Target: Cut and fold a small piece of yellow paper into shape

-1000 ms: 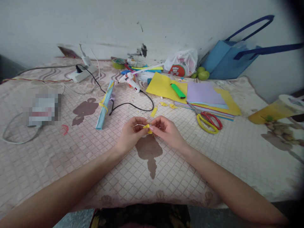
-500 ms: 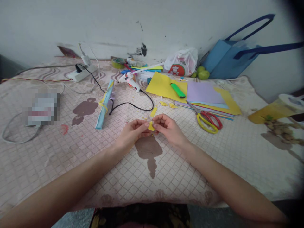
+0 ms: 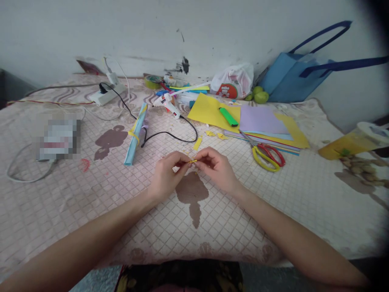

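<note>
A small yellow paper piece (image 3: 193, 161) is pinched between both hands, seen nearly edge-on as a thin strip. My left hand (image 3: 170, 172) grips its left end with thumb and fingers closed. My right hand (image 3: 217, 168) holds the right end in the same way, the fingertips of the two hands almost touching. Just beyond them lies a yellow paper strip (image 3: 197, 142), with yellow scraps (image 3: 222, 136) to its right. A rolled light-blue paper (image 3: 132, 144) with a yellow band around it rests to the left of my left hand.
Scissors (image 3: 266, 156) lie at right beside stacked coloured paper (image 3: 264, 119) and a green cutter (image 3: 227, 117). Farther back are a white glue gun (image 3: 168, 106) with a black cord, a power strip (image 3: 106, 95), a plastic bag (image 3: 232, 81) and a blue bag (image 3: 291, 77). A yellow drink cup (image 3: 349, 142) leans at far right.
The yellow piece showed its flat face before and now appears as a thin edge. My left hand's fingers have curled and its wrist has turned slightly.
</note>
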A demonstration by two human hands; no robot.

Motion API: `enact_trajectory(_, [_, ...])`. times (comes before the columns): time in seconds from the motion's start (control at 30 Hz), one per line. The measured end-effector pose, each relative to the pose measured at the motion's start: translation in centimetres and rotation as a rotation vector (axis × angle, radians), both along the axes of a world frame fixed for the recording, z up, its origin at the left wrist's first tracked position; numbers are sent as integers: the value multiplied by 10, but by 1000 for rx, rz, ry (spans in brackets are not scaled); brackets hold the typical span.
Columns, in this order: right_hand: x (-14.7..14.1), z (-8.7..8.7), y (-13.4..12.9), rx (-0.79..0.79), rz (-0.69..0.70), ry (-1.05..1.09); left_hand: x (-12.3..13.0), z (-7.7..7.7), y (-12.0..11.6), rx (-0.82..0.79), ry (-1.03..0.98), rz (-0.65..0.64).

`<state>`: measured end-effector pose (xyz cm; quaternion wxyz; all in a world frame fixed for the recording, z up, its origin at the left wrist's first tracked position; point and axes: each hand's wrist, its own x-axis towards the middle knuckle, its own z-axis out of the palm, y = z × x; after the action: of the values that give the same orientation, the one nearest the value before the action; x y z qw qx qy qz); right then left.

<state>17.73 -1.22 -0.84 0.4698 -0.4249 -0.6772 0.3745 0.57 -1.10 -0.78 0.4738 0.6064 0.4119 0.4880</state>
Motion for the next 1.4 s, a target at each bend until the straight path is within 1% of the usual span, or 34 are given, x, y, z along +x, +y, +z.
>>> enact_trajectory(0.07, [1, 2, -2, 181, -71, -89, 1, 1, 1, -29, -51, -15])
enact_trajectory(0.13, [2, 4, -3, 334, -111, -170, 1, 1, 3, -100, -134, -62])
enact_trajectory(0.23, [4, 7, -4, 471, -114, -244, 1, 1, 7, -251, -247, -156])
enact_trajectory(0.37, [7, 4, -3, 527, -113, -276, 2, 3, 8, -428, -395, -203])
enact_trajectory(0.43, [8, 3, -3, 526, -101, -293, 2, 3, 8, -465, -446, -218])
enact_trajectory(0.53, [7, 2, -2, 516, -74, -294, 2, 3, 8, -464, -430, -239])
enact_trajectory(0.6, [6, 2, -2, 491, -56, -271, 1, 3, 8, -463, -410, -239])
enact_trajectory(0.67, [5, 3, -1, 408, -59, -223, 1, 4, 8, -460, -385, -228])
enact_trajectory(0.73, [4, 2, 0, 240, -63, -133, 2, 6, 7, -409, -314, -174])
enact_trajectory(0.8, [3, 0, 2, 22, -30, 6, 2, 8, 6, -319, -217, -118])
enact_trajectory(0.87, [2, -1, 3, -162, 35, 139, 2, 8, 5, -249, -142, -111])
enact_trajectory(0.93, [2, -1, 3, -268, 90, 204, 1, 8, 5, -239, -117, -130])
enact_trajectory(1.03, [1, 1, 3, -346, 130, 222, 1, 5, 7, -302, -151, -134])
enact_trajectory(1.13, [2, 2, 2, -385, 147, 242, 0, 2, 8, -386, -213, -141])
enact_trajectory(1.27, [3, 1, 3, -375, 184, 244, 1, -1, 10, -433, -259, -139])
enact_trajectory(1.4, [3, -2, 3, -321, 195, 217, 1, -2, 9, -416, -258, -131])
